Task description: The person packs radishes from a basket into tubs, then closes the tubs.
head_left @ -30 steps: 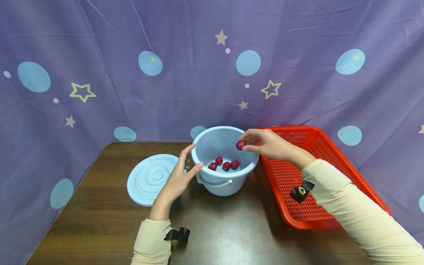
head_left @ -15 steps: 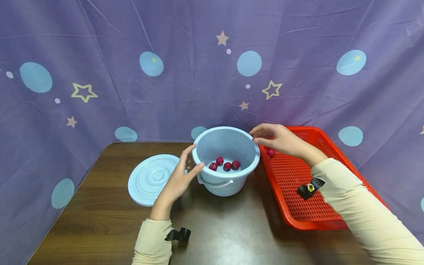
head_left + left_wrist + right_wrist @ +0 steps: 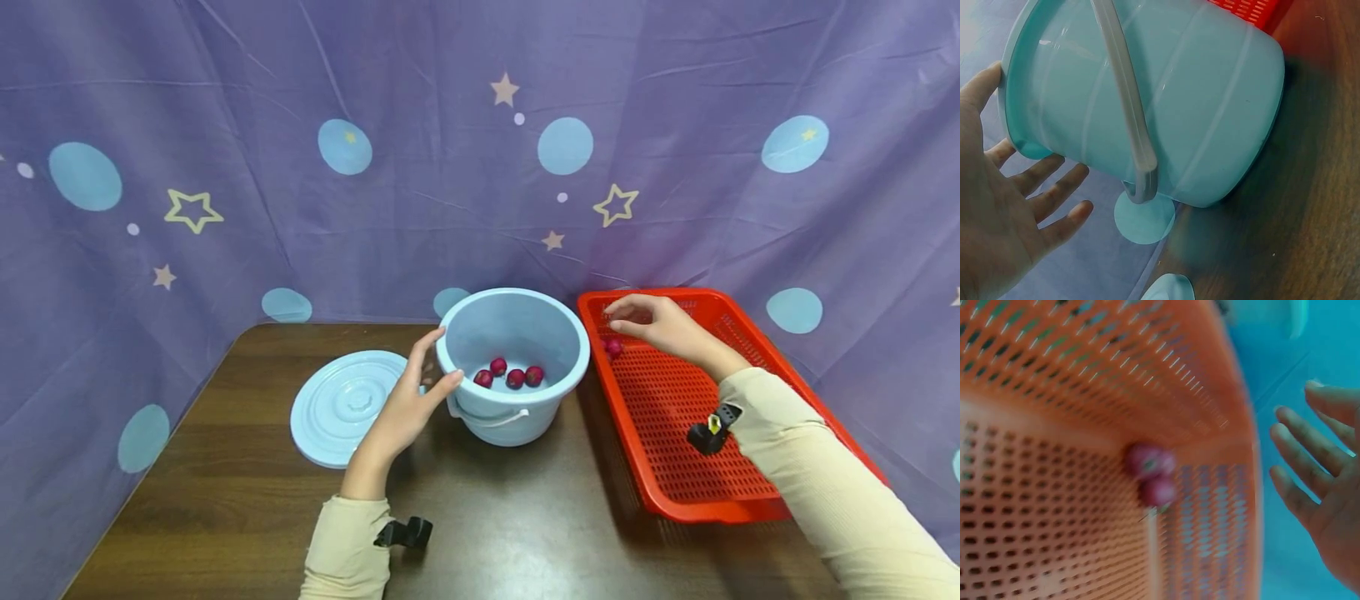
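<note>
A light-blue bucket (image 3: 502,417) stands on the table with several small dark-red round fruits (image 3: 515,379) at its bottom; their exact kind is unclear. My left hand (image 3: 397,408) touches the left side of the bucket rim with thumb and forefinger. In the left wrist view its other fingers (image 3: 1060,194) are spread beside the bucket. Over the far left corner of the red plastic basket (image 3: 645,492) hovers my right hand (image 3: 660,325), fingers loosely bent, nothing visible between them. A small cluster of red fruits (image 3: 1159,492) lies in that basket corner, blurred in the right wrist view.
A round light-blue lid (image 3: 345,408) lies on the brown wooden table (image 3: 225,500), left of the bucket and partly behind the left hand. The bucket's handle (image 3: 487,419) hangs down at the front. A purple patterned curtain (image 3: 420,208) hangs behind the table.
One second ago my right hand pinched a red fruit over the bucket. It has since moved right, past the bucket rim and over the basket, with no fruit visible in it. My left hand stays put.
</note>
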Tool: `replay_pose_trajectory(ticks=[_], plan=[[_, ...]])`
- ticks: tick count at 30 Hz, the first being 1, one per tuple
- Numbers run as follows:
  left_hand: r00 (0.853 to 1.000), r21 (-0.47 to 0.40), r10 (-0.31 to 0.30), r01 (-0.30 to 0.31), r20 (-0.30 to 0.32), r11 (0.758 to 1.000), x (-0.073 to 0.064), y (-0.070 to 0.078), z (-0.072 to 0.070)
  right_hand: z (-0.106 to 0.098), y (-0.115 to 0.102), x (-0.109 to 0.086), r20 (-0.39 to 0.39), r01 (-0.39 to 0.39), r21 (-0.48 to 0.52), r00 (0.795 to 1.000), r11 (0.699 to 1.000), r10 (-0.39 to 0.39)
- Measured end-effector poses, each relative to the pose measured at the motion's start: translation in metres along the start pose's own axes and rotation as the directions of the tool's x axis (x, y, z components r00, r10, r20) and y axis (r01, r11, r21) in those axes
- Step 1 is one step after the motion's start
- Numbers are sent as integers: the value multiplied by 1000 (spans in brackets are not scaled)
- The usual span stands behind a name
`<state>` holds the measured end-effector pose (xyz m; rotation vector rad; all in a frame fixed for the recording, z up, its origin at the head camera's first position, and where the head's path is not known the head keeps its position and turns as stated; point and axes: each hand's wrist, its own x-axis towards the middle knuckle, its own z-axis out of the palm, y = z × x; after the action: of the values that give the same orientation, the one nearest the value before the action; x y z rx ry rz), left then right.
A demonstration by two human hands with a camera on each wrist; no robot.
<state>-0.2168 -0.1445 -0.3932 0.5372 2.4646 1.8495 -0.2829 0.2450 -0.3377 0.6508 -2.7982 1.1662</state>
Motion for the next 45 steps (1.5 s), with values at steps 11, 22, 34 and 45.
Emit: replay_pose_trajectory(ticks=[11, 22, 34, 45], plan=[[1000, 28, -13, 13, 6, 1000, 3, 3, -1, 7, 66, 1, -7, -191, 37, 982, 981, 191], [1000, 28, -26, 26, 8, 999, 0, 3, 2, 24, 106, 0, 21, -241, -24, 970, 970, 241], [1000, 33, -19, 19, -3, 999, -2, 4, 0, 37, 103, 6, 44, -294, -81, 953, 952, 298], [1000, 22, -15, 15, -7, 1000, 0, 4, 0, 36, 100, 7, 0, -263, -29, 965, 964, 263]])
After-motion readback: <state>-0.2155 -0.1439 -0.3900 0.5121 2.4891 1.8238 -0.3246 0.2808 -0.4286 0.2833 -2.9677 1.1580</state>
